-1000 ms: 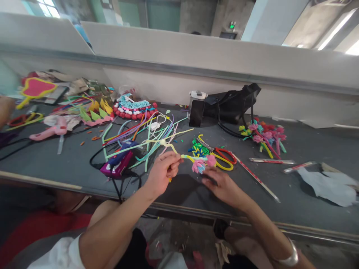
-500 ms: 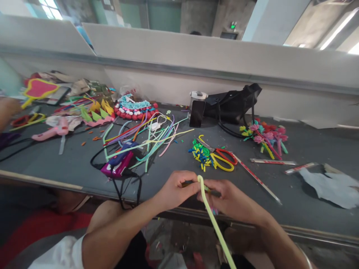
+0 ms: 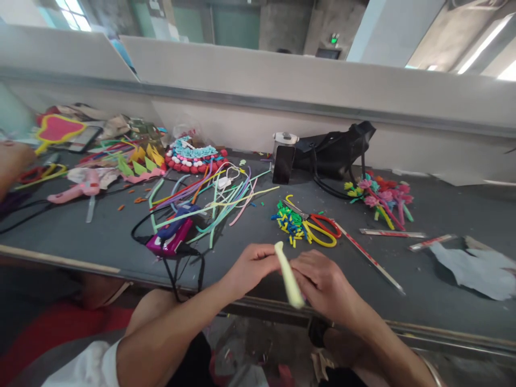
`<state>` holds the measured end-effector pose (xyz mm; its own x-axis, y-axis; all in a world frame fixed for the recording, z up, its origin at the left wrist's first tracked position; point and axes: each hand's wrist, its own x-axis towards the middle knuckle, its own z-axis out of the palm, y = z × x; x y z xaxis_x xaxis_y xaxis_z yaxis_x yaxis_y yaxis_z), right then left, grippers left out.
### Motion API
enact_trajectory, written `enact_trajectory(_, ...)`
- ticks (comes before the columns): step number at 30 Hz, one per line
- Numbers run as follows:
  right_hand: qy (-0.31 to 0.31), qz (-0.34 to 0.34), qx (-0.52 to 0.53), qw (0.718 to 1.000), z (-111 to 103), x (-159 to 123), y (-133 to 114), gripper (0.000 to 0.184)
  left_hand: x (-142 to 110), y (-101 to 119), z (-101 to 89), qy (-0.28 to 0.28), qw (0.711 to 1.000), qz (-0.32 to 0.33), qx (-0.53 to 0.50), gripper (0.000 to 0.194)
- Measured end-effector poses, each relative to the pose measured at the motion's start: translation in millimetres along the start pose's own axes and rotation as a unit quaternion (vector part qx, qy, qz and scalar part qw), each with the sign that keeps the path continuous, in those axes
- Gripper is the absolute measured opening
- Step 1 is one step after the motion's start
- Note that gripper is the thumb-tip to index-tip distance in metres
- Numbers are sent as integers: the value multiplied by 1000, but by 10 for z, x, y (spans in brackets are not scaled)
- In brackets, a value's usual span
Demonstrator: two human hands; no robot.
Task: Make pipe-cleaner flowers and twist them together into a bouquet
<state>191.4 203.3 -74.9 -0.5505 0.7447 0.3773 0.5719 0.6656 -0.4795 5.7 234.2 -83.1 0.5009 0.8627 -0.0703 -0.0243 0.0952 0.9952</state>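
Above the table's front edge, a pale yellow pipe cleaner [image 3: 289, 279] stands out between my two hands, its near end pointing toward me and blurred. My left hand [image 3: 252, 271] is closed, thumb and forefinger pinched at the upper end of the stem. My right hand [image 3: 322, 282] is also closed, fingers curled against the stem's right side; what lies inside its grip is mostly hidden. Just beyond my hands lie scissors [image 3: 322, 228] with red and yellow handles, beside a heap of short green, blue and yellow cut pieces [image 3: 291, 221].
Loose pipe cleaners [image 3: 226, 204] and a purple box [image 3: 171, 239] lie to the left. A phone [image 3: 283, 164] leans on a bottle [image 3: 285, 138] near a black bag [image 3: 338, 150]. Fuzzy flowers [image 3: 382, 193] lie right. Another person's hand [image 3: 14, 161] shows far left, near a pink glue gun [image 3: 80, 189].
The pale yellow stem's free end has swung up and toward me, so it looks much shorter. My right hand has turned over and curled more. The other items stay put.
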Motion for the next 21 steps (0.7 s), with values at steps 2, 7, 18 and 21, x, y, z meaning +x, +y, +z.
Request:
enact_trajectory(2, 11, -42, -58, 997, 23, 0, 16, 27, 8, -19, 4, 8, 994, -80, -71, 27)
enact_trajectory(7, 2, -69, -157, 985, 73, -17, 80, 22, 43, -87, -22, -31, 964, -193, -182, 23)
enact_trajectory(18, 9, 86, 46, 995, 10, -52, 71, 35, -77, -117, -30, 78, 886, 264, 374, 20)
enact_trajectory(21, 7, 110, 81, 991, -10, -64, 60, 35, -108, -141, -43, 76, 845, 306, 431, 21)
